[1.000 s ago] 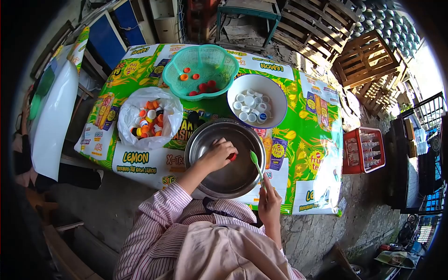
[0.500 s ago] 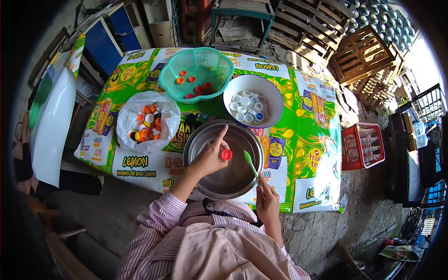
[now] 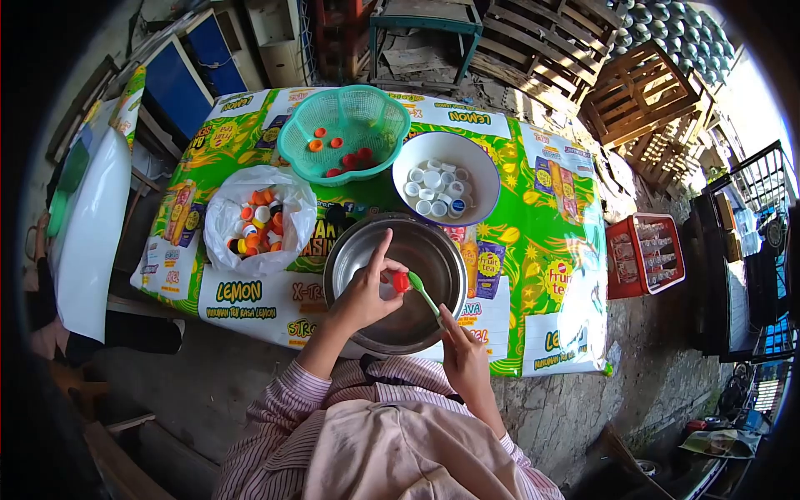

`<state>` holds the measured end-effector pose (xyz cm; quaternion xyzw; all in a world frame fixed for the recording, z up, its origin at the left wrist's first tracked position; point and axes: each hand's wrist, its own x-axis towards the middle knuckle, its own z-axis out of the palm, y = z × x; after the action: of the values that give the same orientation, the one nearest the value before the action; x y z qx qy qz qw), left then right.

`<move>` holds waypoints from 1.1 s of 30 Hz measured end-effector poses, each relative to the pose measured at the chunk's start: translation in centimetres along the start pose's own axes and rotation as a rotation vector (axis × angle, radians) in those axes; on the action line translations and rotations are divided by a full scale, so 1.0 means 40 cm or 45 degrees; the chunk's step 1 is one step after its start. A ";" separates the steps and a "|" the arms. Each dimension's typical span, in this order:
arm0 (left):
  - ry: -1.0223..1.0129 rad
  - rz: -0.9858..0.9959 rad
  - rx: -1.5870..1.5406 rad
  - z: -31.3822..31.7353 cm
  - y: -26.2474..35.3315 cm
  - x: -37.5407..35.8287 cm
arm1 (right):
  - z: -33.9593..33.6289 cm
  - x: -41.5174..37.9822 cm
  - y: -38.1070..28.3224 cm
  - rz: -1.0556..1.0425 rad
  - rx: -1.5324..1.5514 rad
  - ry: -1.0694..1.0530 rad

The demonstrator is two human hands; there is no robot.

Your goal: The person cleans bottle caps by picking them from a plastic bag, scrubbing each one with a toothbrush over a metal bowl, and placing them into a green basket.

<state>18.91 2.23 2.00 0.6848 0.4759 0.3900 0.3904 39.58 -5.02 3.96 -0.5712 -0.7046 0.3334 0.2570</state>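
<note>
A red bottle cap (image 3: 400, 282) is pinched in my left hand (image 3: 367, 296), with the index finger stretched out past it. My right hand (image 3: 466, 354) grips the handle of a green toothbrush (image 3: 423, 293). Its head meets the right side of the cap in this view. Both hands are over a round metal basin (image 3: 452, 258) at the table's near edge. Behind the basin, a white enamel bowl (image 3: 488, 158) with a blue rim holds white caps (image 3: 432, 180). A green plastic basket (image 3: 350, 104) holds red and orange caps (image 3: 315, 145).
Left of the basin lies a white plastic bag (image 3: 223, 200) of mixed-colour caps. A printed plastic cover (image 3: 542, 267) lies over the table. On the floor at right stands a red crate (image 3: 637, 254) of bottles. Wooden pallets (image 3: 646, 92) are stacked behind.
My right hand has brought the toothbrush left, up to the cap. My left hand has turned the cap from facing up to sideways. The whole view has shifted slightly left.
</note>
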 end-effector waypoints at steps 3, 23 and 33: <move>-0.016 0.049 0.222 -0.003 -0.002 -0.003 | 0.009 0.000 0.018 -0.129 0.015 0.154; 0.036 -0.095 0.214 0.003 0.014 0.009 | 0.032 0.018 0.032 -0.224 -0.126 0.123; -0.026 -0.151 0.257 0.004 0.037 0.025 | 0.013 0.030 0.015 -0.151 -0.134 0.138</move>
<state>19.83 2.80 3.44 0.6952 0.5483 0.3094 0.3468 39.33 -3.86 3.14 -0.5585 -0.7388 0.2487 0.2835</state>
